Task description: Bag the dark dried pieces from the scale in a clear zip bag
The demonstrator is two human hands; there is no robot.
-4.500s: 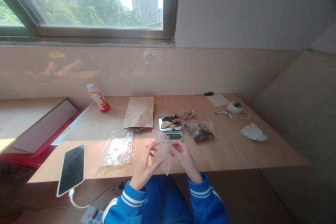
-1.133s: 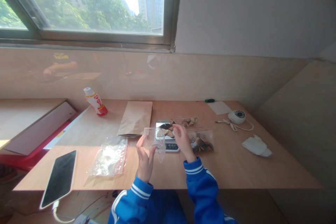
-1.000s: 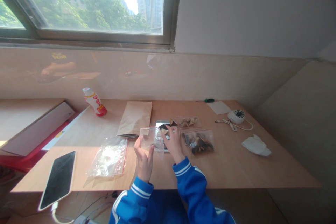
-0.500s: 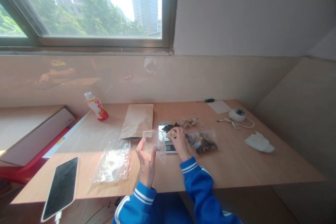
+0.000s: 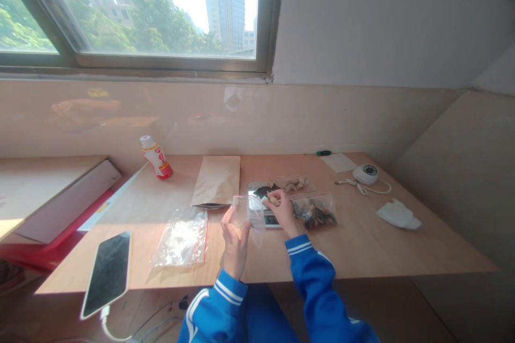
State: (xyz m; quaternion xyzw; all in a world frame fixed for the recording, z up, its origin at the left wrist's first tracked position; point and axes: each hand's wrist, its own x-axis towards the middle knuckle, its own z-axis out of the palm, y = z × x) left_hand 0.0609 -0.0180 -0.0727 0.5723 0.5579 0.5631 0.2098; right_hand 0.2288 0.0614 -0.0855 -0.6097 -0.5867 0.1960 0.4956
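My left hand [image 5: 235, 238] holds a small clear zip bag [image 5: 248, 213] upright with its mouth open, just in front of a small kitchen scale [image 5: 259, 197]. Dark and pale dried pieces [image 5: 266, 189] lie on the scale's platform. My right hand [image 5: 284, 210] is over the scale's right side, its fingers closed on a pale dried piece [image 5: 272, 200]. To the right of that hand lies a filled zip bag of dried pieces [image 5: 316, 211], and a smaller filled bag [image 5: 295, 184] lies behind it.
A brown paper pouch [image 5: 217, 181] lies behind the scale, a stack of empty zip bags [image 5: 182, 236] to its left, a phone [image 5: 108, 271] at the table's front edge. A drink bottle [image 5: 156, 158], white round device [image 5: 365, 173], crumpled tissue [image 5: 397, 215], paper and green pen [image 5: 323, 153] sit around.
Earlier both hands held the clear bag. Now the left hand alone holds it open, while the right hand has reached to the scale and picked up a dried piece.
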